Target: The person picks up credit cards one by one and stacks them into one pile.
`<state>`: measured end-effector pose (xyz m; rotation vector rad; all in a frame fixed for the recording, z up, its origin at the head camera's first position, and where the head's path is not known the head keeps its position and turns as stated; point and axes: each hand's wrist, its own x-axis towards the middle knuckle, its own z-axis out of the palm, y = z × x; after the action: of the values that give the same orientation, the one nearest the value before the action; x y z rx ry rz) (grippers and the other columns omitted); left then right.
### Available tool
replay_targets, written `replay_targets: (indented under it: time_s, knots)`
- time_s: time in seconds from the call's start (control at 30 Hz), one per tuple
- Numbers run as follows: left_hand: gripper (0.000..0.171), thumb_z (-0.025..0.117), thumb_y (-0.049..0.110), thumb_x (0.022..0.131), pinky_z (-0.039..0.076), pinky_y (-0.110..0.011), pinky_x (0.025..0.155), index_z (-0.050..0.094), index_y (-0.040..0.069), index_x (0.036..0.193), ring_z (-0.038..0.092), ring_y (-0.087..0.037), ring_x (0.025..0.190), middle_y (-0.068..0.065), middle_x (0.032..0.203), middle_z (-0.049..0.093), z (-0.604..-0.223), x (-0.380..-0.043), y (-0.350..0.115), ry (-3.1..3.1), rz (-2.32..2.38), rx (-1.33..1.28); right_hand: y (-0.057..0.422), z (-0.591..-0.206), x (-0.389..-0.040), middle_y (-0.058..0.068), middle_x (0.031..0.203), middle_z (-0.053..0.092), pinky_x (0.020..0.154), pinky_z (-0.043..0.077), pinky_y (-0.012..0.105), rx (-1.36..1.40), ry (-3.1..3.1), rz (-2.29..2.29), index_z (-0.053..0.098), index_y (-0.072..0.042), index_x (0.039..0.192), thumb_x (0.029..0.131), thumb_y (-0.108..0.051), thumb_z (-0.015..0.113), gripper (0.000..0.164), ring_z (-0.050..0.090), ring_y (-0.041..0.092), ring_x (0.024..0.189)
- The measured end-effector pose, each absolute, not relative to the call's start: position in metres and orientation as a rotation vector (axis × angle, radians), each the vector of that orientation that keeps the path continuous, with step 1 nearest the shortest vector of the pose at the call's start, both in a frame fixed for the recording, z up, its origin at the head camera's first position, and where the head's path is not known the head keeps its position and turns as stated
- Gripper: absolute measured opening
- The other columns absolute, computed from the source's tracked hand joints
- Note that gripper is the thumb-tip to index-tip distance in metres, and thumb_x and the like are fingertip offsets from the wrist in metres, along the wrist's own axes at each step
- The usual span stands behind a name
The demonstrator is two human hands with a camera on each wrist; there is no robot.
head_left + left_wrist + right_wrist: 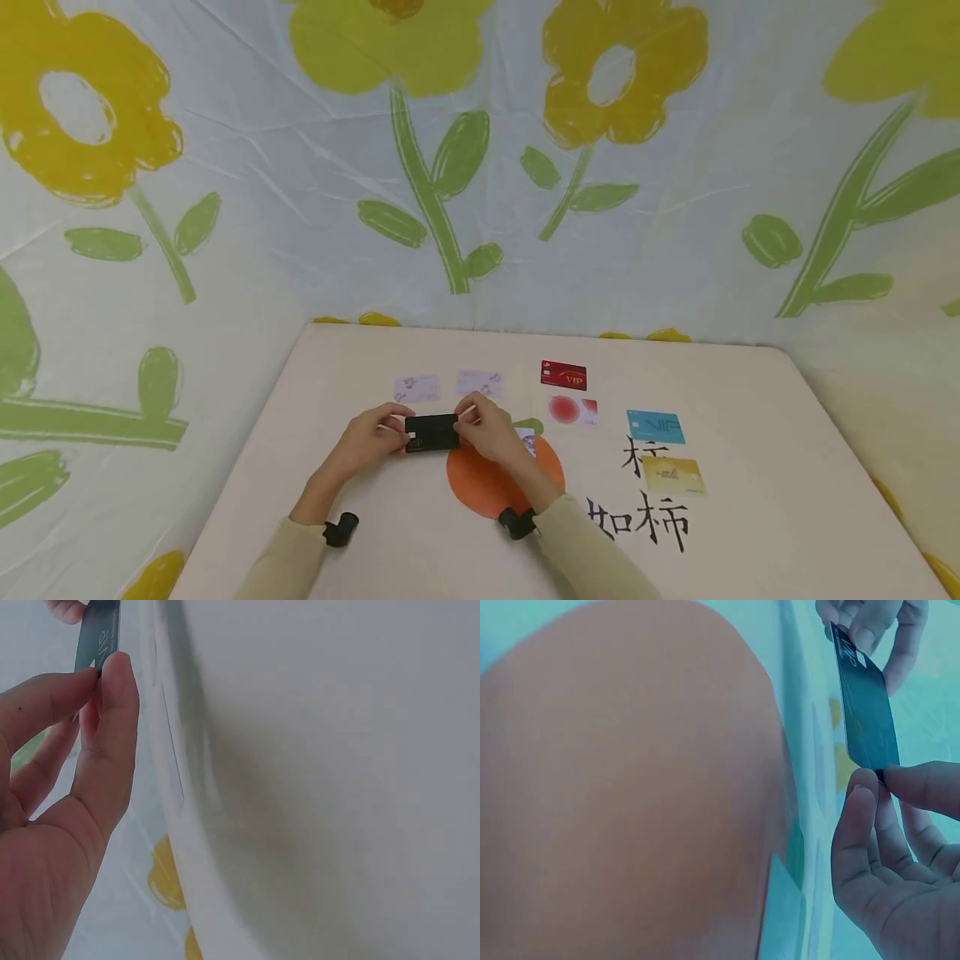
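Observation:
A black VIP card [431, 433] is held up between both hands, its printed face towards the head camera. My left hand [369, 440] pinches its left end between thumb and fingers; the left wrist view shows the thumb and fingertip meeting at the edge of the card [100, 634]. On the opposite end, my right hand [491, 432] pinches it the same way. In the right wrist view the card [868, 712] stretches between the right hand [900, 855] below and the left hand [874, 634] above.
Beyond the hands lie two pale purple cards [417, 388], a red VIP card [564, 375] and a white card with a red circle [573, 411]. Farther right are a blue VIP card [656, 426] and a gold card [675, 475]. My right hand partly hides another card [528, 440].

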<state>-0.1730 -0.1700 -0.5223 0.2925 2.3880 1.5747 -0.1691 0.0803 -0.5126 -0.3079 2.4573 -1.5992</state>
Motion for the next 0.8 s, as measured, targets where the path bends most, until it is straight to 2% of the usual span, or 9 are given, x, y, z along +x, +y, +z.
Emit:
replay_targets:
  time_s: [0.2, 0.4, 0.6, 0.8]
  knots:
    - [0.037, 0.072, 0.002, 0.087, 0.058, -0.033, 0.069, 0.063, 0.001, 0.123, 0.072, -0.027, 0.076, -0.008, 0.093, 0.067, -0.521, -0.174, -0.152, 2.372, 1.626, 0.325, 0.097, -0.509, -0.165, 0.007, 0.088, 0.063, 0.06, 0.055, 0.035, -0.202, 2.483, -1.637, 0.059, -0.001, 0.112, 0.095, -0.005, 0.066, 0.019, 0.065, 0.029, 0.07]
    - [0.034, 0.074, 0.002, 0.087, 0.059, -0.034, 0.068, 0.065, 0.002, 0.119, 0.072, -0.025, 0.076, -0.009, 0.093, 0.068, -0.524, -0.177, -0.131, 2.355, 1.675, 0.351, 0.117, -0.509, -0.161, 0.006, 0.089, 0.064, 0.068, 0.057, 0.035, -0.147, 2.519, -1.623, 0.06, -0.006, 0.11, 0.094, -0.006, 0.068, 0.018, 0.067, 0.021, 0.072]
    - [0.031, 0.075, 0.004, 0.086, 0.058, -0.031, 0.068, 0.066, 0.004, 0.117, 0.072, -0.018, 0.076, -0.005, 0.094, 0.067, -0.523, -0.179, -0.108, 2.413, 1.619, 0.414, 0.137, -0.507, -0.155, 0.007, 0.087, 0.063, 0.072, 0.058, 0.036, -0.127, 2.538, -1.652, 0.061, -0.003, 0.11, 0.093, -0.004, 0.068, 0.019, 0.067, 0.024, 0.074]
    - [0.032, 0.073, 0.002, 0.086, 0.058, -0.031, 0.067, 0.065, 0.001, 0.117, 0.072, -0.02, 0.074, -0.008, 0.094, 0.067, -0.524, -0.177, -0.088, 2.361, 1.641, 0.432, 0.153, -0.512, -0.15, 0.005, 0.088, 0.064, 0.071, 0.059, 0.034, -0.034, 2.589, -1.61, 0.063, -0.005, 0.11, 0.092, -0.003, 0.069, 0.019, 0.065, 0.021, 0.076]
